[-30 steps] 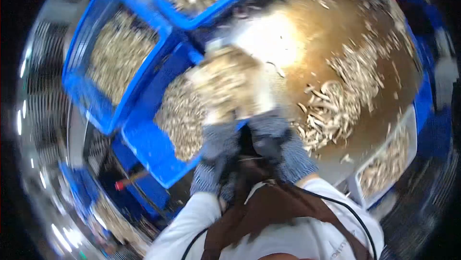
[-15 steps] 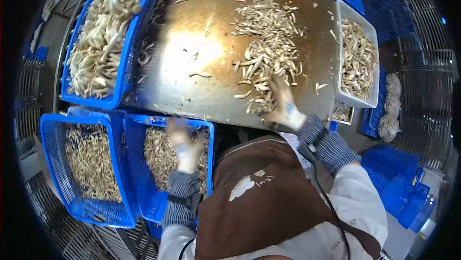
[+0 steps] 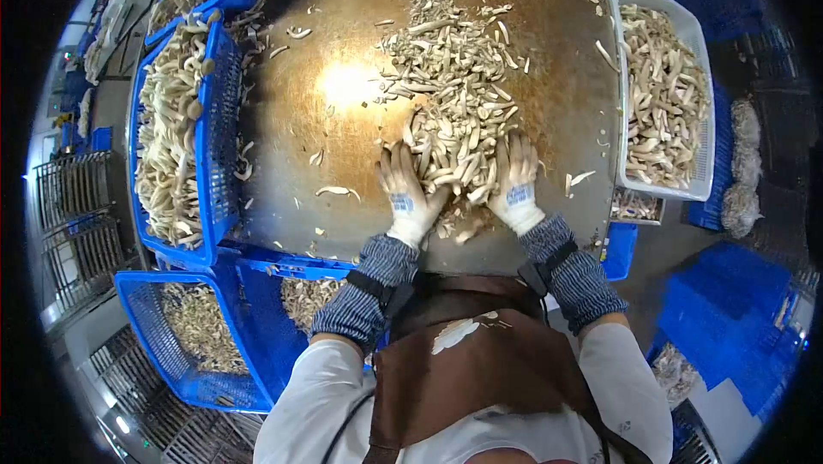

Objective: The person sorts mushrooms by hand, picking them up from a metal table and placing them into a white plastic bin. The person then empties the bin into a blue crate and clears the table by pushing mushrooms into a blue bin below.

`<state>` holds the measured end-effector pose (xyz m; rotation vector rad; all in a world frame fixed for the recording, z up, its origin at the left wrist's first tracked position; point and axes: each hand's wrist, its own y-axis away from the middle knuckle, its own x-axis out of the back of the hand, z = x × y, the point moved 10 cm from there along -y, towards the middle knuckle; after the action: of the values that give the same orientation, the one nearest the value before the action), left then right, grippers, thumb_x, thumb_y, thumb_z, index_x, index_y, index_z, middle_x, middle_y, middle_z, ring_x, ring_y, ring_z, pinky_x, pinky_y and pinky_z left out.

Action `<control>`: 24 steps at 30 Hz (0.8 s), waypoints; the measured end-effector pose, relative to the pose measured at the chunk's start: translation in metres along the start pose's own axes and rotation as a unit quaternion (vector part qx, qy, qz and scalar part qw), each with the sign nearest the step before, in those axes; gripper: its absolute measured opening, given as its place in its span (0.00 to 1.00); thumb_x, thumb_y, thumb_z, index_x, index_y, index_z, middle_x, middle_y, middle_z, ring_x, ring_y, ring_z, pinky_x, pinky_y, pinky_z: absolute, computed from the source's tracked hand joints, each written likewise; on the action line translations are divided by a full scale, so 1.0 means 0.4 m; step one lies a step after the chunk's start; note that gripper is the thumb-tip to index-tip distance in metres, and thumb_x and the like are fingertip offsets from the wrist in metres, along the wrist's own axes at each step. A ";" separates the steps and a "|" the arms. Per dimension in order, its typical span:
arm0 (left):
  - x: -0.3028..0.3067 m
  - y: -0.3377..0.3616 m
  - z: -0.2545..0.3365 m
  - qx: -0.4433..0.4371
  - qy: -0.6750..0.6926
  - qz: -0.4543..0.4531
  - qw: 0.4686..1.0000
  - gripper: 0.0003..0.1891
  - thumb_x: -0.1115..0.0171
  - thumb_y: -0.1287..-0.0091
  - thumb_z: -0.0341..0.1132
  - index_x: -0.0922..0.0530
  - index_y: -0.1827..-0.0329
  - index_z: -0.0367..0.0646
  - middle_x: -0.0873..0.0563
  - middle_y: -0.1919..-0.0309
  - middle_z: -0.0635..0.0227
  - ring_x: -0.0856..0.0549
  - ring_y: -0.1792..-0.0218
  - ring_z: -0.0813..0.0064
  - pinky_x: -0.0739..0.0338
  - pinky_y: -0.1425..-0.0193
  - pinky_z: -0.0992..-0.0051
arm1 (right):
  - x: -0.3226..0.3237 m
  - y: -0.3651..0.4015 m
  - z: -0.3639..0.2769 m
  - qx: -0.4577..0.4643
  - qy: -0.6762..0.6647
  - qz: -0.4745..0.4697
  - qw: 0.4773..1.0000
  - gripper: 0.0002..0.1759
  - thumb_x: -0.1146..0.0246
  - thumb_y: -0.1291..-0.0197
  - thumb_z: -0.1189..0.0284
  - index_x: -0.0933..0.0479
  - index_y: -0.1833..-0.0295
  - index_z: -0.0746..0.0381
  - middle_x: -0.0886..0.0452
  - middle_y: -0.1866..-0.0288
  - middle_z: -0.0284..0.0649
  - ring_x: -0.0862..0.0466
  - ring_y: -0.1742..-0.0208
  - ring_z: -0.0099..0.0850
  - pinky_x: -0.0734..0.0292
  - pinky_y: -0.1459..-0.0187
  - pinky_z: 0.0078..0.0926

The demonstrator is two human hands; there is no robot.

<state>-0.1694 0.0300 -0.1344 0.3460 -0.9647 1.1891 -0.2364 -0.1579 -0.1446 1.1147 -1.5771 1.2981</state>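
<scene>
A pile of pale mushroom stem pieces point(image 3: 454, 95) lies on a shiny metal table point(image 3: 343, 130). My left hand point(image 3: 407, 194) in a white glove presses against the near left side of the pile. My right hand point(image 3: 514, 181), also gloved, cups the near right side. Both hands have fingers spread around a clump of pieces between them. Striped sleeve covers and a brown apron point(image 3: 480, 370) show below.
A blue crate of whole mushrooms point(image 3: 176, 138) stands at the table's left. A white tray of stems point(image 3: 664, 87) sits at the right. Two blue baskets of trimmings point(image 3: 197, 335) stand below the near edge. Blue crates point(image 3: 737, 310) are stacked at lower right.
A second ago both hands held a heap over the lower blue basket. Half a second ago the left hand was over the basket and the right on the pile. Now both hands cup the pile.
</scene>
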 end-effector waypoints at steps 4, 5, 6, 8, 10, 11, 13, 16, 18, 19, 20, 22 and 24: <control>0.029 -0.129 -0.014 -0.012 -0.118 -0.021 0.993 0.31 0.32 0.41 0.42 0.26 0.35 0.40 0.21 0.43 0.53 0.27 0.39 0.47 0.39 0.30 0.44 | -0.023 -0.127 0.033 -0.028 -0.046 -0.021 0.998 0.60 0.24 0.61 0.52 0.41 0.21 0.62 0.43 0.22 0.54 0.43 0.22 0.54 0.52 0.23 0.56; 0.039 -0.163 -0.012 0.017 -0.109 -0.083 0.990 0.26 0.33 0.40 0.41 0.23 0.40 0.40 0.17 0.48 0.54 0.24 0.43 0.51 0.34 0.33 0.49 | -0.006 -0.155 0.038 -0.056 -0.086 -0.044 0.994 0.62 0.24 0.61 0.52 0.43 0.21 0.61 0.42 0.22 0.53 0.42 0.22 0.52 0.52 0.22 0.55; 0.045 -0.165 -0.015 -0.002 -0.166 -0.082 0.983 0.21 0.33 0.40 0.40 0.20 0.45 0.41 0.15 0.52 0.55 0.21 0.47 0.51 0.32 0.34 0.52 | -0.011 -0.173 0.042 -0.063 -0.075 -0.070 0.993 0.61 0.23 0.60 0.53 0.43 0.20 0.61 0.41 0.22 0.53 0.41 0.22 0.51 0.51 0.23 0.56; 0.021 -0.169 -0.080 0.033 -0.202 -0.182 0.962 0.17 0.33 0.40 0.39 0.18 0.49 0.42 0.12 0.60 0.56 0.17 0.53 0.52 0.29 0.38 0.53 | 0.005 -0.213 0.051 -0.074 -0.076 -0.093 0.990 0.59 0.24 0.58 0.53 0.42 0.21 0.62 0.39 0.23 0.53 0.40 0.22 0.50 0.48 0.24 0.56; 0.042 -0.178 -0.129 0.020 -0.191 -0.188 0.963 0.14 0.35 0.37 0.38 0.17 0.52 0.40 0.11 0.66 0.54 0.13 0.56 0.53 0.23 0.45 0.53 | 0.036 -0.225 0.065 -0.085 -0.062 -0.126 0.987 0.58 0.23 0.56 0.57 0.42 0.21 0.62 0.38 0.23 0.55 0.38 0.22 0.51 0.45 0.24 0.56; 0.079 -0.196 -0.149 0.104 -0.085 -0.203 0.970 0.15 0.36 0.35 0.38 0.17 0.49 0.41 0.11 0.63 0.53 0.13 0.54 0.53 0.21 0.44 0.55 | 0.089 -0.222 0.072 -0.091 -0.088 -0.168 0.978 0.56 0.23 0.54 0.59 0.42 0.20 0.61 0.37 0.24 0.56 0.37 0.23 0.52 0.44 0.24 0.56; 0.115 -0.225 -0.199 0.207 0.019 -0.262 0.942 0.24 0.34 0.33 0.40 0.22 0.37 0.38 0.12 0.49 0.48 0.11 0.47 0.56 0.20 0.42 0.65 | 0.187 -0.164 0.104 -0.110 -0.142 -0.181 0.967 0.53 0.23 0.51 0.64 0.42 0.20 0.61 0.36 0.24 0.58 0.36 0.23 0.56 0.42 0.24 0.59; 0.077 -0.242 -0.322 0.246 0.258 -0.215 0.909 0.18 0.39 0.26 0.41 0.21 0.43 0.36 0.15 0.59 0.66 0.17 0.59 0.76 0.21 0.56 0.73 | 0.324 -0.003 0.203 -0.243 -0.249 -0.069 0.935 0.38 0.26 0.46 0.65 0.30 0.30 0.65 0.20 0.39 0.59 0.21 0.37 0.55 0.26 0.36 0.46; 0.099 -0.296 -0.259 0.264 0.235 -0.261 0.898 0.16 0.41 0.25 0.41 0.21 0.47 0.36 0.18 0.61 0.72 0.22 0.63 0.81 0.25 0.61 0.77 | 0.342 0.156 0.243 -0.286 -0.227 0.003 0.931 0.30 0.30 0.41 0.69 0.26 0.35 0.70 0.18 0.46 0.57 0.18 0.42 0.54 0.24 0.39 0.43; 0.060 -0.344 -0.312 0.217 0.258 -0.213 0.917 0.16 0.40 0.25 0.41 0.21 0.47 0.36 0.18 0.61 0.71 0.22 0.64 0.80 0.26 0.62 0.76 | 0.336 0.246 0.244 -0.321 -0.213 -0.003 0.923 0.30 0.30 0.39 0.69 0.27 0.34 0.71 0.17 0.46 0.56 0.18 0.42 0.52 0.24 0.38 0.42; 0.042 -0.393 -0.332 0.172 0.281 -0.166 0.930 0.16 0.40 0.25 0.40 0.22 0.46 0.36 0.18 0.62 0.70 0.22 0.64 0.80 0.27 0.64 0.76 | 0.206 0.448 0.295 -0.400 -0.275 0.042 0.873 0.31 0.30 0.37 0.66 0.28 0.33 0.71 0.18 0.44 0.54 0.19 0.40 0.49 0.24 0.36 0.41; 0.001 -0.522 -0.257 0.091 0.188 -0.159 0.965 0.18 0.40 0.29 0.37 0.24 0.43 0.33 0.16 0.65 0.64 0.19 0.65 0.73 0.23 0.60 0.71 | 0.279 0.504 0.205 -0.457 -0.205 -0.071 0.863 0.31 0.31 0.35 0.64 0.29 0.33 0.70 0.22 0.37 0.55 0.21 0.35 0.48 0.25 0.35 0.41; -0.032 -0.614 -0.133 0.070 0.097 -0.185 0.975 0.18 0.41 0.31 0.36 0.24 0.41 0.35 0.13 0.63 0.54 0.13 0.62 0.60 0.20 0.56 0.61 | 0.259 0.599 0.167 -0.541 -0.259 -0.086 0.795 0.31 0.31 0.35 0.64 0.29 0.33 0.70 0.23 0.36 0.56 0.22 0.34 0.48 0.25 0.34 0.40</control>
<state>0.0732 -0.0344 -0.1150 0.4890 -0.6144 0.9295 -0.4986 -0.2175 -0.1270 0.8009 -2.0823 -0.1933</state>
